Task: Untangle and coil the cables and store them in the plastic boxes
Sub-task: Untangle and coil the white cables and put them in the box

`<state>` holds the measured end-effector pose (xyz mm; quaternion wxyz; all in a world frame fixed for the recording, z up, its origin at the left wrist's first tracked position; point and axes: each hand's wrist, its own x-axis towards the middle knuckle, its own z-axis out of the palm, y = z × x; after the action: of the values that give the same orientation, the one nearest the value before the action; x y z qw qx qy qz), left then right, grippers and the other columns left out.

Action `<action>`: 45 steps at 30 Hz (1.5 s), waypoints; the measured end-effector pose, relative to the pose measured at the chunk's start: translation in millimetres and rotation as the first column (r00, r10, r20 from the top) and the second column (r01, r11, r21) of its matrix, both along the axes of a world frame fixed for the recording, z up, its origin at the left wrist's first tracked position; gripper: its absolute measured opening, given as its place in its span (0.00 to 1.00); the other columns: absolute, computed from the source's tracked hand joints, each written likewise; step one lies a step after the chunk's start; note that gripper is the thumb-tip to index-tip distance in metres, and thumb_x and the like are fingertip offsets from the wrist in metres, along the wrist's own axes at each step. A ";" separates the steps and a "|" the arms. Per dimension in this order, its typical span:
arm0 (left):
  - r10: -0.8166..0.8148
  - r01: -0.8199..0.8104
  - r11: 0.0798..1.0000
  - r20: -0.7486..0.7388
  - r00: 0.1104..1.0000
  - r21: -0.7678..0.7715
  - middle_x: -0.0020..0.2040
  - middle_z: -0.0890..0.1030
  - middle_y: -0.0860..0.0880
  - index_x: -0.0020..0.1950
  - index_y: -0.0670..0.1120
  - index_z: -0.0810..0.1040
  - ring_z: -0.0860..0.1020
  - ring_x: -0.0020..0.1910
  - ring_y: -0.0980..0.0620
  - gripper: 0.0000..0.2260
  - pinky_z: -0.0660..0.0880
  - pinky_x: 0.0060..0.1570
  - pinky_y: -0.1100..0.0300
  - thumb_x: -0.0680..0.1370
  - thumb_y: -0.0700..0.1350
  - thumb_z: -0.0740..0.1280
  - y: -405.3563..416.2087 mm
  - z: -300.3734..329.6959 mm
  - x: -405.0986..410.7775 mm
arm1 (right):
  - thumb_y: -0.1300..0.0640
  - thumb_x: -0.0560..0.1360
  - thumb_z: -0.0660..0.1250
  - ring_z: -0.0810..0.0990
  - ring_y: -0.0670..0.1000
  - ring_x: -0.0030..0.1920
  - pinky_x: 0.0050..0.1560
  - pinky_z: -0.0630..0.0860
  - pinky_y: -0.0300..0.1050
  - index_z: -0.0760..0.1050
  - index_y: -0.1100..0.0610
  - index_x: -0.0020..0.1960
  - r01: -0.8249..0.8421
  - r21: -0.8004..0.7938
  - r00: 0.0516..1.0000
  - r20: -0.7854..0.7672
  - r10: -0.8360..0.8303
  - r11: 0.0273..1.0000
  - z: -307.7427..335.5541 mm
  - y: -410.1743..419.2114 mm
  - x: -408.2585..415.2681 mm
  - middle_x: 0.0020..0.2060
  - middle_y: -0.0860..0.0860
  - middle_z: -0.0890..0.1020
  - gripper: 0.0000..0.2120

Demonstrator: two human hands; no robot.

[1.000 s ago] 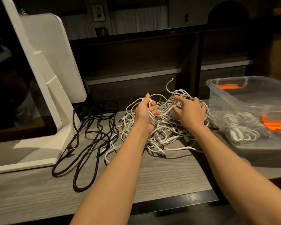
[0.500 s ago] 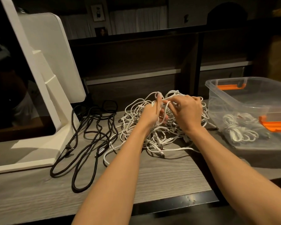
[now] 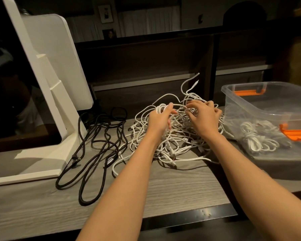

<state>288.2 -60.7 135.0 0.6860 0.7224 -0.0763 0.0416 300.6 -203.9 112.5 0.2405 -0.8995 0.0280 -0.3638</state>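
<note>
A tangle of white cables (image 3: 179, 146) lies in a heap at the middle of the grey wooden desk (image 3: 172, 186). My left hand (image 3: 159, 120) grips a bundle of white loops on the heap's left top. My right hand (image 3: 204, 117) digs into the heap's top right, fingers curled around white strands. One white cable end (image 3: 191, 82) sticks up behind the hands. Loose black cables (image 3: 94, 145) sprawl to the left of the heap. A clear plastic box (image 3: 261, 101) with orange latches stands at the right; a coiled white cable (image 3: 257, 138) lies inside it.
A white monitor stand (image 3: 47, 129) with a dark screen fills the left side, its base touching the black cables. A dark shelf unit (image 3: 146, 66) runs along the back. The desk's front edge (image 3: 189, 218) is close below my forearms.
Both hands have shifted within the white heap, the left lowering onto a bundle of loops. A white cable end now sticks up behind them, having dropped half a second ago.
</note>
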 end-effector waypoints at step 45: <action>0.055 -0.078 0.936 -0.076 0.996 -0.343 0.25 0.66 0.53 0.41 0.46 0.80 0.65 0.26 0.57 0.09 0.64 0.29 0.65 0.80 0.46 0.67 6.4 1.7 5.9 | 0.43 0.77 0.63 0.69 0.50 0.68 0.70 0.45 0.72 0.66 0.41 0.71 -0.059 -0.032 0.998 -0.004 0.059 0.998 -2.0 3.4 -3.6 0.62 0.44 0.78 0.23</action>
<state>294.1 -54.3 136.7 0.8025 0.5939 -0.0210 0.0539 297.0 -200.5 110.5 0.2367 -0.9041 -0.0040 -0.3558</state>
